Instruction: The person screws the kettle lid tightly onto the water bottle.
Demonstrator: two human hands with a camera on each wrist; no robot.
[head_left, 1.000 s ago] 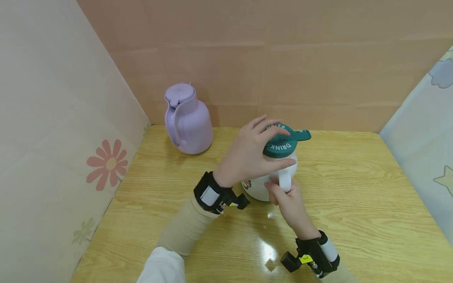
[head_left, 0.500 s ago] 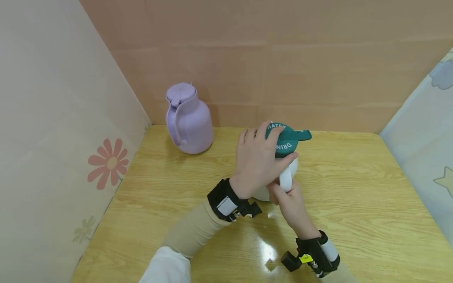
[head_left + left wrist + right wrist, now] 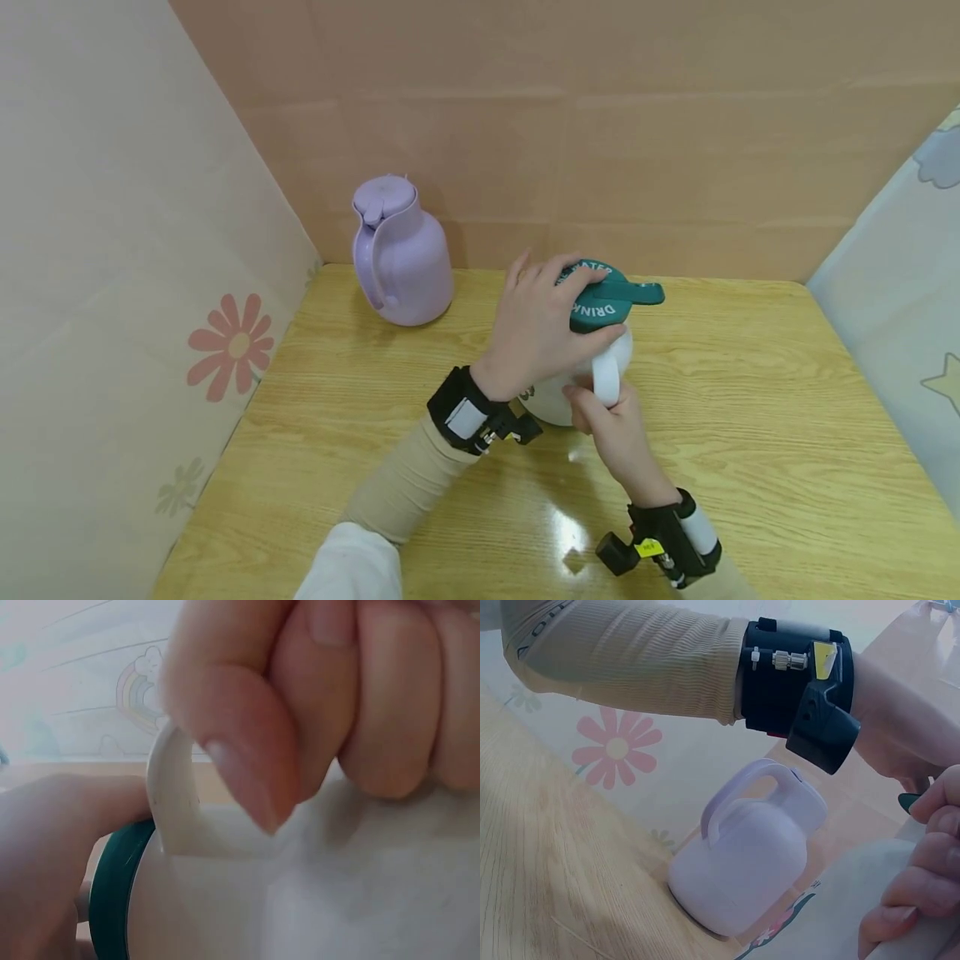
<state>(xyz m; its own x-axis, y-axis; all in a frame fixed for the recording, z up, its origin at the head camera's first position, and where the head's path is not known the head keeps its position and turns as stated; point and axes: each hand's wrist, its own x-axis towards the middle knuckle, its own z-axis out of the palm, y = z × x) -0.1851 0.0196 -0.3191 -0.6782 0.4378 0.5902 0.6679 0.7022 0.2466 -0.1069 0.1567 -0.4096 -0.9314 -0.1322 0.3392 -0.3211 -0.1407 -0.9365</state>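
Note:
A white pot with a green lid stands on the table, right of centre in the head view. My left hand grips the lid from the left, its thumb on the near side and fingers over the top and far side. The lid carries white lettering and a tab that points right. Lower down, my right hand holds the pot's white handle. Its curled fingers show close up in the left wrist view, beside the green lid rim. My left hand hides much of the pot's body.
A lilac jug with a lid and handle stands at the table's back left. The wooden table meets a brown covering at the back and patterned coverings at both sides. Each wrist wears a black strap with a small camera.
My left hand turned clockwise and to the right on the lid, then swung partway back left. The lid has hardly shifted. My right hand stays on the handle.

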